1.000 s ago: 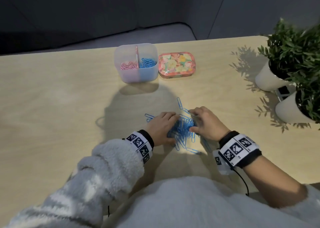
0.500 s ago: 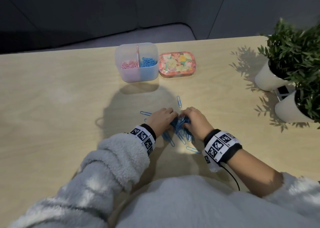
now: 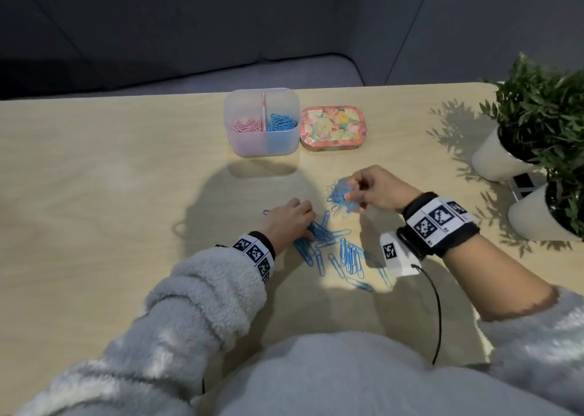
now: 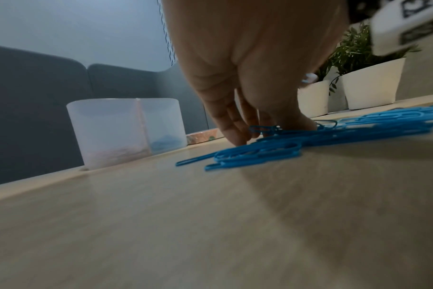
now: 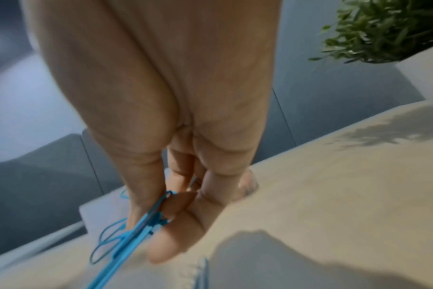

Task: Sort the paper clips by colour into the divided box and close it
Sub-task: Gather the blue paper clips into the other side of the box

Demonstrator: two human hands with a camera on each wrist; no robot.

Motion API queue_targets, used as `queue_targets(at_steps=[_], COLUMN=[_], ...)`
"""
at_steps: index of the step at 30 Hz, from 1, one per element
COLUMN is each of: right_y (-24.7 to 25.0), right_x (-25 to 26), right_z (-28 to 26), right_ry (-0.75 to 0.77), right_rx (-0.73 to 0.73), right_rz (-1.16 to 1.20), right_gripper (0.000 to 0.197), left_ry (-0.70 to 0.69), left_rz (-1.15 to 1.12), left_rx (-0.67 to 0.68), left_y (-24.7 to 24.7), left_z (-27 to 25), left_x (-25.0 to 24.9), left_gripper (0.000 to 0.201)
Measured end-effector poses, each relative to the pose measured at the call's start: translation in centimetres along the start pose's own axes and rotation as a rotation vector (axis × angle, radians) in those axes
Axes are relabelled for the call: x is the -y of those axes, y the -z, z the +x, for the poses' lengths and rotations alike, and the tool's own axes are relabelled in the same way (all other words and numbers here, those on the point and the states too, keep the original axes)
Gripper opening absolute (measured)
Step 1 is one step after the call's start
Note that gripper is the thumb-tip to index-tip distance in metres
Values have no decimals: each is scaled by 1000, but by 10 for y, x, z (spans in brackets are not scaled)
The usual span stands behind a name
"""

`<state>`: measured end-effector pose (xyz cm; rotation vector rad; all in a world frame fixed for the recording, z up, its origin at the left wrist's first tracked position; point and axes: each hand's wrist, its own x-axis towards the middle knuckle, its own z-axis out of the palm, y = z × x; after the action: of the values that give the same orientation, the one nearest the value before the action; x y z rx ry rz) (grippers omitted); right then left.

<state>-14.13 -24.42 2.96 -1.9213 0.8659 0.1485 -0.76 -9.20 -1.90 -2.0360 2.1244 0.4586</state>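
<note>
My right hand (image 3: 363, 189) is lifted off the table and pinches a bunch of blue paper clips (image 3: 343, 196) between thumb and fingers; the right wrist view shows the bunch of clips (image 5: 134, 234) in that pinch. My left hand (image 3: 292, 219) rests low on the table, fingertips (image 4: 237, 135) touching the loose blue clips (image 3: 335, 251) spread in front of me. The translucent divided box (image 3: 262, 145) stands open at the back, pink clips (image 3: 246, 125) in its left half, blue clips (image 3: 282, 121) in its right. Its floral lid (image 3: 331, 126) lies just right of it.
Two white pots with green plants (image 3: 537, 125) stand at the table's right edge, with a small marker card (image 3: 523, 183) between them. A black cable (image 3: 437, 314) hangs from my right wrist. A dark sofa lies beyond the table's far edge.
Both hands had been gathering the clips together. My right hand has since risen and moved right and away with a bunch of blue clips; the left stayed on the remaining pile.
</note>
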Motion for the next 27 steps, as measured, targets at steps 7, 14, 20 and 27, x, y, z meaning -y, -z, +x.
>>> queue_targets(at_steps=[7,14,20,27], right_y=[29,0,0,15], right_x=[87,122,118,53], right_z=[73,134,129,51], right_ry=[105,93,129,219], right_rx=[-295,-440,-323,-382], right_rz=[10,-144,-245,135], right_gripper=[34,19,25,23], left_ry=[-28,144,174,362], left_rz=[-66,-310,-599,-682], left_rx=[-161,-67,-193,-577], left_y=[-9,1,16,81], left_z=[-4,-7,-6,22], left_x=[2,-2,14,58], left_gripper=[36,31,19,14])
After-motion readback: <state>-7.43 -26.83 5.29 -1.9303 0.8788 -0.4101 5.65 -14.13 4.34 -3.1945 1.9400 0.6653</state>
